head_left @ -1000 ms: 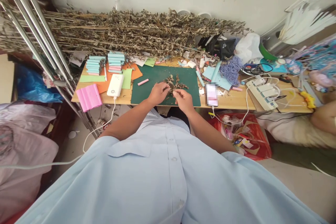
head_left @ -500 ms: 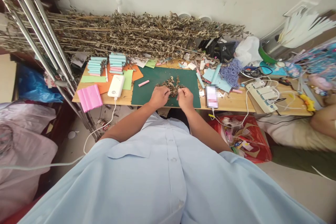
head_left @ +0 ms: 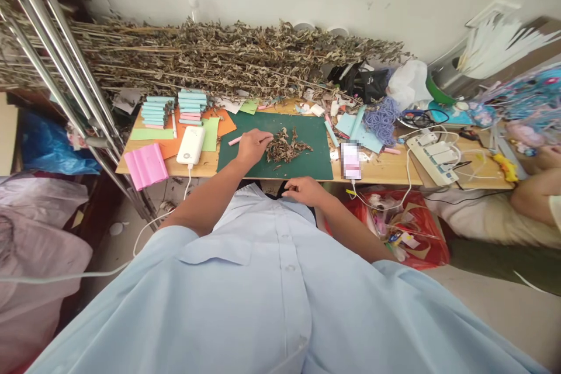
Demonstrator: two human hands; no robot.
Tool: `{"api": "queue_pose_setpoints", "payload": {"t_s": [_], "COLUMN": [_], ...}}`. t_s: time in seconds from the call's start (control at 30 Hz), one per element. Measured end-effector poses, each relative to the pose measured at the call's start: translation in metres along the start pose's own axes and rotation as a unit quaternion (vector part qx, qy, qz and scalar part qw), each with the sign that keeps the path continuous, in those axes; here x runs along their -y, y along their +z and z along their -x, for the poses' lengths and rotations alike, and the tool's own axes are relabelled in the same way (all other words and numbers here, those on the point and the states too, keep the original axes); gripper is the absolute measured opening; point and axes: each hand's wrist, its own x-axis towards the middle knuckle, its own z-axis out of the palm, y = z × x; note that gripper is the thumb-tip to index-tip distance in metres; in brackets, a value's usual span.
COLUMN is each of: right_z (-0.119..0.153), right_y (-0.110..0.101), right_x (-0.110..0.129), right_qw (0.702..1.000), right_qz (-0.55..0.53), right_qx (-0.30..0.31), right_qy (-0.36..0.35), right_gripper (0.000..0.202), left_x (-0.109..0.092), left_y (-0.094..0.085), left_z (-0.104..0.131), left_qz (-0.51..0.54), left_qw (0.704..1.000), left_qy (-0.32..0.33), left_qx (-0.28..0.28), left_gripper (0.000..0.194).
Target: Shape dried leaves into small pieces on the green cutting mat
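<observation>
So your dried leaves (head_left: 287, 149) are in a loose pile on the green mat (head_left: 319, 159), right of your left hand (head_left: 255, 147). That hand's fingertips are bunched at the pile's left edge, though I can't tell if they're pinching any. Your right hand (head_left: 304, 191) is well apart from it, below the pile by the mat's near edge, fingers loosely bent, can't tell if it's gripping anything. The pink roll (head_left: 234, 141) is just left of your left hand.
</observation>
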Motion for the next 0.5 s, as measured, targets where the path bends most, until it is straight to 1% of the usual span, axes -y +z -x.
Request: {"api": "queue_pose_setpoints", "payload": {"t_s": [0.03, 0.1, 0.2, 0.23, 0.27, 0.37, 0.43, 0.5], "right_z": [-0.001, -0.010, -0.036, -0.047, -0.058, -0.088, -0.102, -0.110], "right_y": [-0.001, -0.008, -0.028, -0.035, -0.041, -0.055, -0.059, -0.060], "right_x": [-0.003, -0.013, -0.032, -0.039, -0.045, -0.059, -0.064, -0.066], "right_qw": [1.000, 0.997, 0.976, 0.965, 0.956, 0.950, 0.953, 0.959], "right_qz": [-0.002, -0.015, -0.001, 0.019, 0.040, 0.092, 0.107, 0.111], "right_qx": [-0.012, -0.066, -0.207, -0.249, -0.278, -0.284, -0.265, -0.232], "right_qy": [0.006, 0.023, 0.066, 0.077, 0.083, 0.089, 0.099, 0.116], "right_gripper": [0.032, 0.027, 0.024, 0.023, 0.022, 0.023, 0.026, 0.032], "left_x": [0.001, 0.003, 0.005, 0.005, 0.005, 0.007, 0.008, 0.008], "left_y": [0.000, 0.001, 0.005, 0.006, 0.008, 0.012, 0.014, 0.016], "left_z": [-0.004, -0.011, -0.020, -0.022, -0.022, -0.019, -0.014, -0.009], "left_qz": [-0.008, -0.030, -0.066, -0.077, -0.086, -0.093, -0.079, -0.064], "left_qw": [1.000, 0.999, 0.997, 0.995, 0.994, 0.991, 0.992, 0.994], "left_qy": [-0.005, -0.014, -0.021, -0.020, -0.018, -0.003, 0.010, 0.014], "left_qx": [0.004, 0.017, 0.045, 0.057, 0.069, 0.094, 0.097, 0.085], "left_gripper": [0.023, 0.024, 0.028, 0.030, 0.032, 0.036, 0.035, 0.034]}}
